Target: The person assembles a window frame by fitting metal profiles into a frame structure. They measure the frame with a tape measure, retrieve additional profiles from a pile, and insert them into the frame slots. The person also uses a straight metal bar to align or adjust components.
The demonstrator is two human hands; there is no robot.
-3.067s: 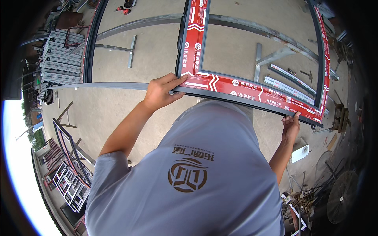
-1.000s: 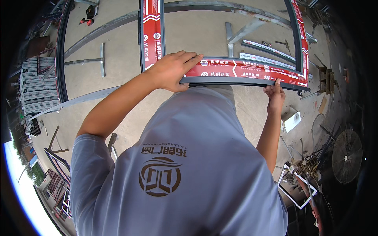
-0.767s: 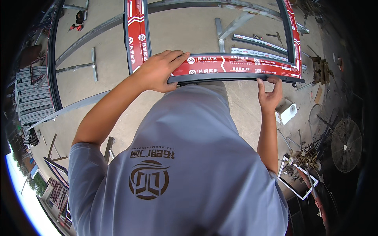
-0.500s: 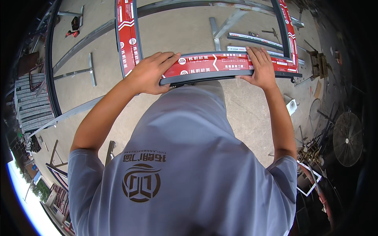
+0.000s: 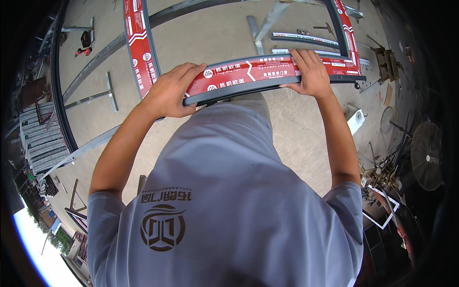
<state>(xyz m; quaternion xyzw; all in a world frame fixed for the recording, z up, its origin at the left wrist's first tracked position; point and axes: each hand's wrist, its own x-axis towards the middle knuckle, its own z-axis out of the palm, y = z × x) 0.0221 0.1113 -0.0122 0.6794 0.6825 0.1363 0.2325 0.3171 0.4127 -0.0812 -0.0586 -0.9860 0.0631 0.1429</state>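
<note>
Across my front lies the near rail of a window frame (image 5: 227,79), dark grey with printed red protective film on its face. My left hand (image 5: 174,91) wraps the rail near its left end, fingers over the top and thumb under the near edge. Further right, my right hand (image 5: 310,74) clasps the same rail in a similar way, short of the right corner. Red-filmed side bars (image 5: 138,45) run away from me on both sides. The left corner is hidden behind my left hand and wrist.
Steel stand bars (image 5: 109,91) cross beneath the frame. A red and black power drill (image 5: 84,49) lies on the floor at the far left. Stacked profiles (image 5: 43,138) are further left. Several film-covered strips (image 5: 306,39) lie beyond the rail; a round fan (image 5: 426,155) stands right.
The rail and both hands have shifted slightly left in view, its right end now a little higher. The surroundings have turned slightly in view too. Both hands keep their grip.
</note>
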